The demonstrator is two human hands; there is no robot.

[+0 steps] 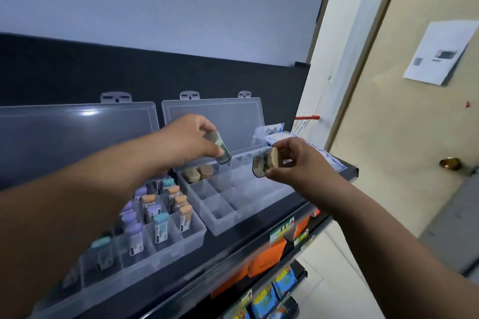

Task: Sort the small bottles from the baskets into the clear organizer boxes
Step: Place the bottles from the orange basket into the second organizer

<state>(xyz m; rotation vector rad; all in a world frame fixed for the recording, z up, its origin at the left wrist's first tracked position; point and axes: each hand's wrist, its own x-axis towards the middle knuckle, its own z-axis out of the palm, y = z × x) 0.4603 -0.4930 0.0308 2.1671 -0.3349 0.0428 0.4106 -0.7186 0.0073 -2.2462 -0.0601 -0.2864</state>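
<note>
From the head camera, you face a dark, black-topped shelf that slopes across the view, backed by a black panel with a pale blue-grey wall above it. To the right stands a beige door with a brass knob and a white printed sheet of paper stuck to it; pale floor tiles show at the lower right.

Two clear plastic organizer boxes sit side by side on the shelf, lids propped open against the panel. The left organizer box holds many small upright bottles with lilac, peach and teal caps standing in its compartments. The right organizer box is mostly bare, with two tan-capped bottles in its far left compartment.

Your left hand reaches over the far edge of the right box, fingers closed around a small dark bottle with a pale green label, held tilted, its lower end above the far row of compartments. Your right hand hovers just right of it, pinching a small dark bottle with a tan cap that lies sideways, cap toward your palm, above the right box's far right part.

Beyond your right hand lie white and blue packets and a red-tipped wire hook. Below the shelf edge, orange packages and blue and yellow packages fill lower shelves, blurred.
</note>
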